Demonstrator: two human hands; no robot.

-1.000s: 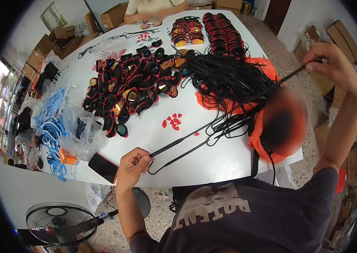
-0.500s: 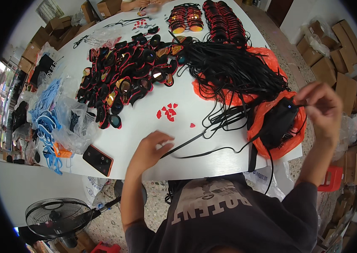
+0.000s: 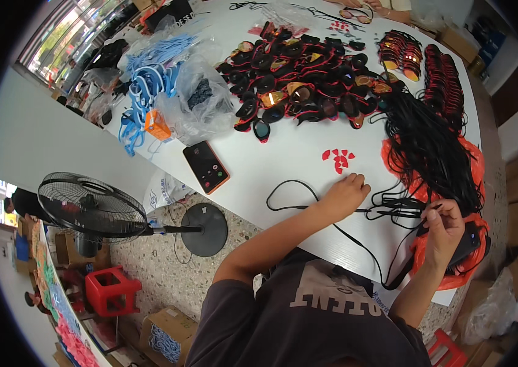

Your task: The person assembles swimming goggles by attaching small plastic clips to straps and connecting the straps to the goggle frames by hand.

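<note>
I've got the broad white bench (image 3: 283,162) below me, and the charcoal cotton T-shirt (image 3: 296,333) leaning over its edge, pale block lettering across the chest. Next, a big heap of black-and-red goggles (image 3: 299,92), then the tangled pile of flat black straps (image 3: 430,153) to its right — kept on the right hand's side for easy reach, I'd judge. A crumpled orange-red plastic bag (image 3: 455,282) sits at the corner; a white plastic bag with blue print (image 3: 162,196), too small for me to read, hangs by the edge. Right hand (image 3: 445,229): thumb and fingertips pinched on the straps, beside that bag. Left hand (image 3: 346,197): fingers curled over the bench — whether it grips a strap, I can't tell. A slim black phone (image 3: 205,167) glows on the left, and small red pieces (image 3: 338,161) lie just beyond the left hand.
</note>
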